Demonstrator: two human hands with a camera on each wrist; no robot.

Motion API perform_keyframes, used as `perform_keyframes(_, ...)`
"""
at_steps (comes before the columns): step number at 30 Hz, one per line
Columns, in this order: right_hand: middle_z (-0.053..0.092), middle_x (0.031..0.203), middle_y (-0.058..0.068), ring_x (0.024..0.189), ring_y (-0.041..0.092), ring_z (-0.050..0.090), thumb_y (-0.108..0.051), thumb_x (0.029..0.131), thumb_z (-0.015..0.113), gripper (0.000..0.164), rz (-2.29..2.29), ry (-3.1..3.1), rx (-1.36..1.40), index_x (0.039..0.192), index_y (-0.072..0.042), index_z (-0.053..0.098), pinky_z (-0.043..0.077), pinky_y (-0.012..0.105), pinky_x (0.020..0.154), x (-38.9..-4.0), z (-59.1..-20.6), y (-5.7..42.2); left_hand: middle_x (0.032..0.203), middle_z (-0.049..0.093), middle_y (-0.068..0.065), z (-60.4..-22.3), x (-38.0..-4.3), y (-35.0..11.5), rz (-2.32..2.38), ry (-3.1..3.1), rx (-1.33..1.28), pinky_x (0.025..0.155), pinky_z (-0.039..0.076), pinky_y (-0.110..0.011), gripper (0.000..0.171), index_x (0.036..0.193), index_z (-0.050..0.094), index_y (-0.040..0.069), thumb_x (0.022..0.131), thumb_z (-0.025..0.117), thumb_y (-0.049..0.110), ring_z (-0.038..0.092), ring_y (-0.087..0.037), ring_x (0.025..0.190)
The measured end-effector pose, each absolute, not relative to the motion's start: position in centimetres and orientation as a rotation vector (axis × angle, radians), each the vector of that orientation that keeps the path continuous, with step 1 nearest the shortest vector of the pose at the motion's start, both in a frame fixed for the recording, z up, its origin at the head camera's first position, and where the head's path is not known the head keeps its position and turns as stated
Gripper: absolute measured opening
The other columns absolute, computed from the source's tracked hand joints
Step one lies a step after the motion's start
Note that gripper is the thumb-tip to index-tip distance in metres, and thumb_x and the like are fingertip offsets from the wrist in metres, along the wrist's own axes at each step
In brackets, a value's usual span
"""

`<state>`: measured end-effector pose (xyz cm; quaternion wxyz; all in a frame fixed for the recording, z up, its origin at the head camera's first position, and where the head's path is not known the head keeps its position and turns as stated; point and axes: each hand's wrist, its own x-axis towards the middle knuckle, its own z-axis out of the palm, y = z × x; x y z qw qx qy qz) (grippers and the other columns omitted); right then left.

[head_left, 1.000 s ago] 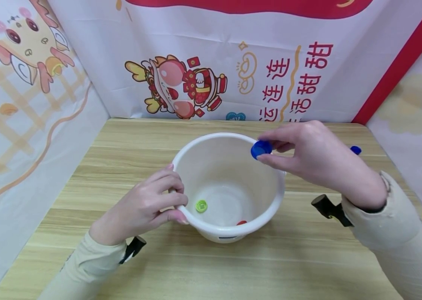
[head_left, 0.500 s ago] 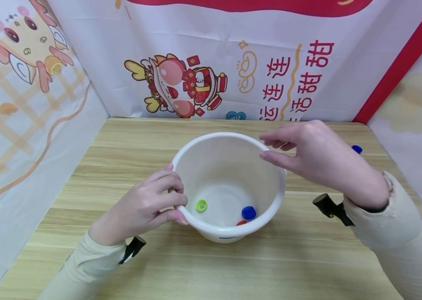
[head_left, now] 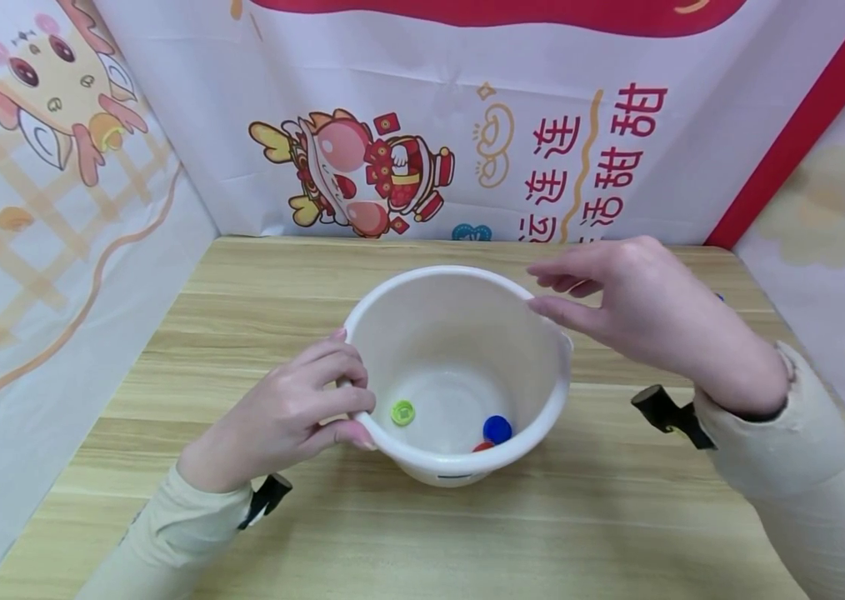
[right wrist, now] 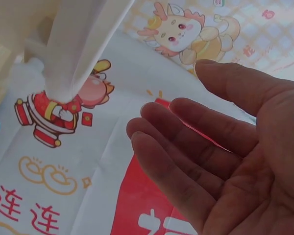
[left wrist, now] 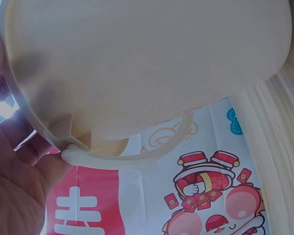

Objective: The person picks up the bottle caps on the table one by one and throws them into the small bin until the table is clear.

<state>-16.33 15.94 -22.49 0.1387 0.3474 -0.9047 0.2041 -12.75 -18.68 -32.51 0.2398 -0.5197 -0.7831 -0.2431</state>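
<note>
A white plastic bucket point(head_left: 460, 333) stands on the table, its mouth facing up. My left hand point(head_left: 295, 408) grips its left rim, fingers over the edge; in the left wrist view the hand point(left wrist: 19, 181) holds the rim beside the bucket's handle point(left wrist: 132, 159). Inside on the bottom lie a green bottle cap point(head_left: 403, 412), a blue bottle cap point(head_left: 497, 429) and a red cap point(head_left: 483, 447) partly hidden by the front rim. By the far right rim hovers my right hand point(head_left: 610, 292), with nothing in its fingers; the right wrist view shows its bare palm point(right wrist: 245, 191).
Behind my right wrist a small blue piece point(head_left: 720, 297) peeks out on the wood-grain table point(head_left: 242, 292). A printed cloth point(head_left: 407, 75) hangs along the table's back edge, and another patterned cloth point(head_left: 32, 275) lines the left side.
My right hand let go of the blue bottle cap, which dropped into the bucket beside the red one. That hand then shifted slightly right. My left hand stayed on the rim.
</note>
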Motion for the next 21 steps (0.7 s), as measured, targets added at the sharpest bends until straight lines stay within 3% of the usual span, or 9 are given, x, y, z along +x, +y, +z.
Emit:
perform_keyframes(4,0.074,0.094,0.003,0.082,0.015,0.07,-0.015,0.084,0.082,0.025,0.582,-2.622,0.925,0.108,-0.008,0.076,0.062,0.034,0.069,-16.8,-22.3,16.9,0.097,0.061,-0.004,-32.5,-12.7,-18.7,-0.665,-2.138,-1.428,0.109,0.041,-0.054,0.042,0.09,0.072,0.011,0.094,0.057,0.05,0.056,-0.02,0.098)
perform_keyframes(9,0.074,0.093,0.005,0.078,0.017,0.07,-0.023,0.086,0.08,0.03,0.607,-2.732,0.703,0.113,-0.01,0.075,0.055,0.013,0.061,-18.5,-22.7,19.2,0.097,0.06,-0.004,-32.5,-12.7,-18.8,-0.664,-2.142,-1.429,0.109,0.04,-0.054,0.041,0.09,0.072,0.011,0.093,0.057,0.05,0.055,-0.02,0.098)
perform_keyframes(11,0.073,0.096,0.01,0.081,0.021,0.07,-0.027,0.088,0.079,0.035,0.635,-2.797,0.615,0.116,-0.008,0.073,0.052,0.009,0.06,-19.6,-23.2,20.4,0.097,0.061,-0.004,-32.5,-12.7,-18.8,-0.664,-2.151,-1.426,0.11,0.04,-0.054,0.04,0.09,0.072,0.012,0.093,0.059,0.049,0.056,-0.021,0.099)
perform_keyframes(15,0.07,0.108,0.018,0.091,0.03,0.067,-0.036,0.091,0.073,0.044,0.669,-2.936,0.44,0.123,-0.006,0.069,0.061,0.031,0.071,-22.3,-24.7,23.4,0.097,0.06,-0.003,-32.5,-12.7,-18.8,-0.657,-2.142,-1.427,0.11,0.04,-0.054,0.04,0.091,0.072,0.012,0.093,0.058,0.049,0.056,-0.02,0.099)
perform_keyframes(18,0.066,0.116,0.023,0.097,0.035,0.063,-0.043,0.093,0.069,0.053,0.677,-3.046,0.31,0.128,-0.003,0.065,0.059,0.053,0.079,-24.3,-26.3,25.8,0.097,0.06,-0.003,-32.5,-12.7,-18.7,-0.654,-2.111,-1.436,0.108,0.041,-0.055,0.041,0.09,0.071,0.011,0.094,0.056,0.049,0.056,-0.021,0.098)
perform_keyframes(21,0.063,0.119,0.026,0.102,0.04,0.06,-0.049,0.093,0.065,0.06,0.656,-3.137,0.201,0.129,-0.001,0.063,0.056,0.057,0.081,-26.0,-28.4,28.2,0.097,0.059,-0.003,-32.5,-12.7,-18.7,-0.658,-2.098,-1.444,0.108,0.041,-0.056,0.042,0.09,0.071,0.011,0.094,0.055,0.049,0.055,-0.021,0.097)
